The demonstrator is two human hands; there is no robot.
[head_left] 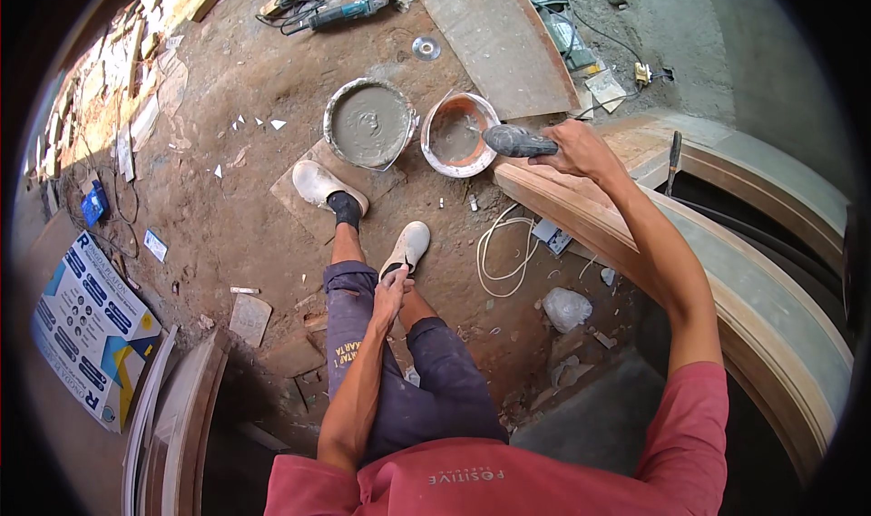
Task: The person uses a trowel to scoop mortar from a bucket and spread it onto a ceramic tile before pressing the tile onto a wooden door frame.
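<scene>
My right hand (578, 149) is closed round the short dark handle of a rounded grey tool (513, 141). The tool's broad end reaches the right rim of a white bucket (430, 157) with an orange inner wall and some wet grey mix at the bottom. Just left of it stands a second white bucket (328, 117), nearly full of smooth grey mortar. My left hand (392, 294) hangs in front of my knees with its fingers drawn together. What it holds, if anything, cannot be made out.
A wooden frame (626, 221) curves along my right side, with a chisel-like tool (673, 162) upright by it. A white cable (508, 253) lies coiled on the dirt floor. Beyond the buckets are an angle grinder (340, 13), a disc (425, 48) and a board (494, 49).
</scene>
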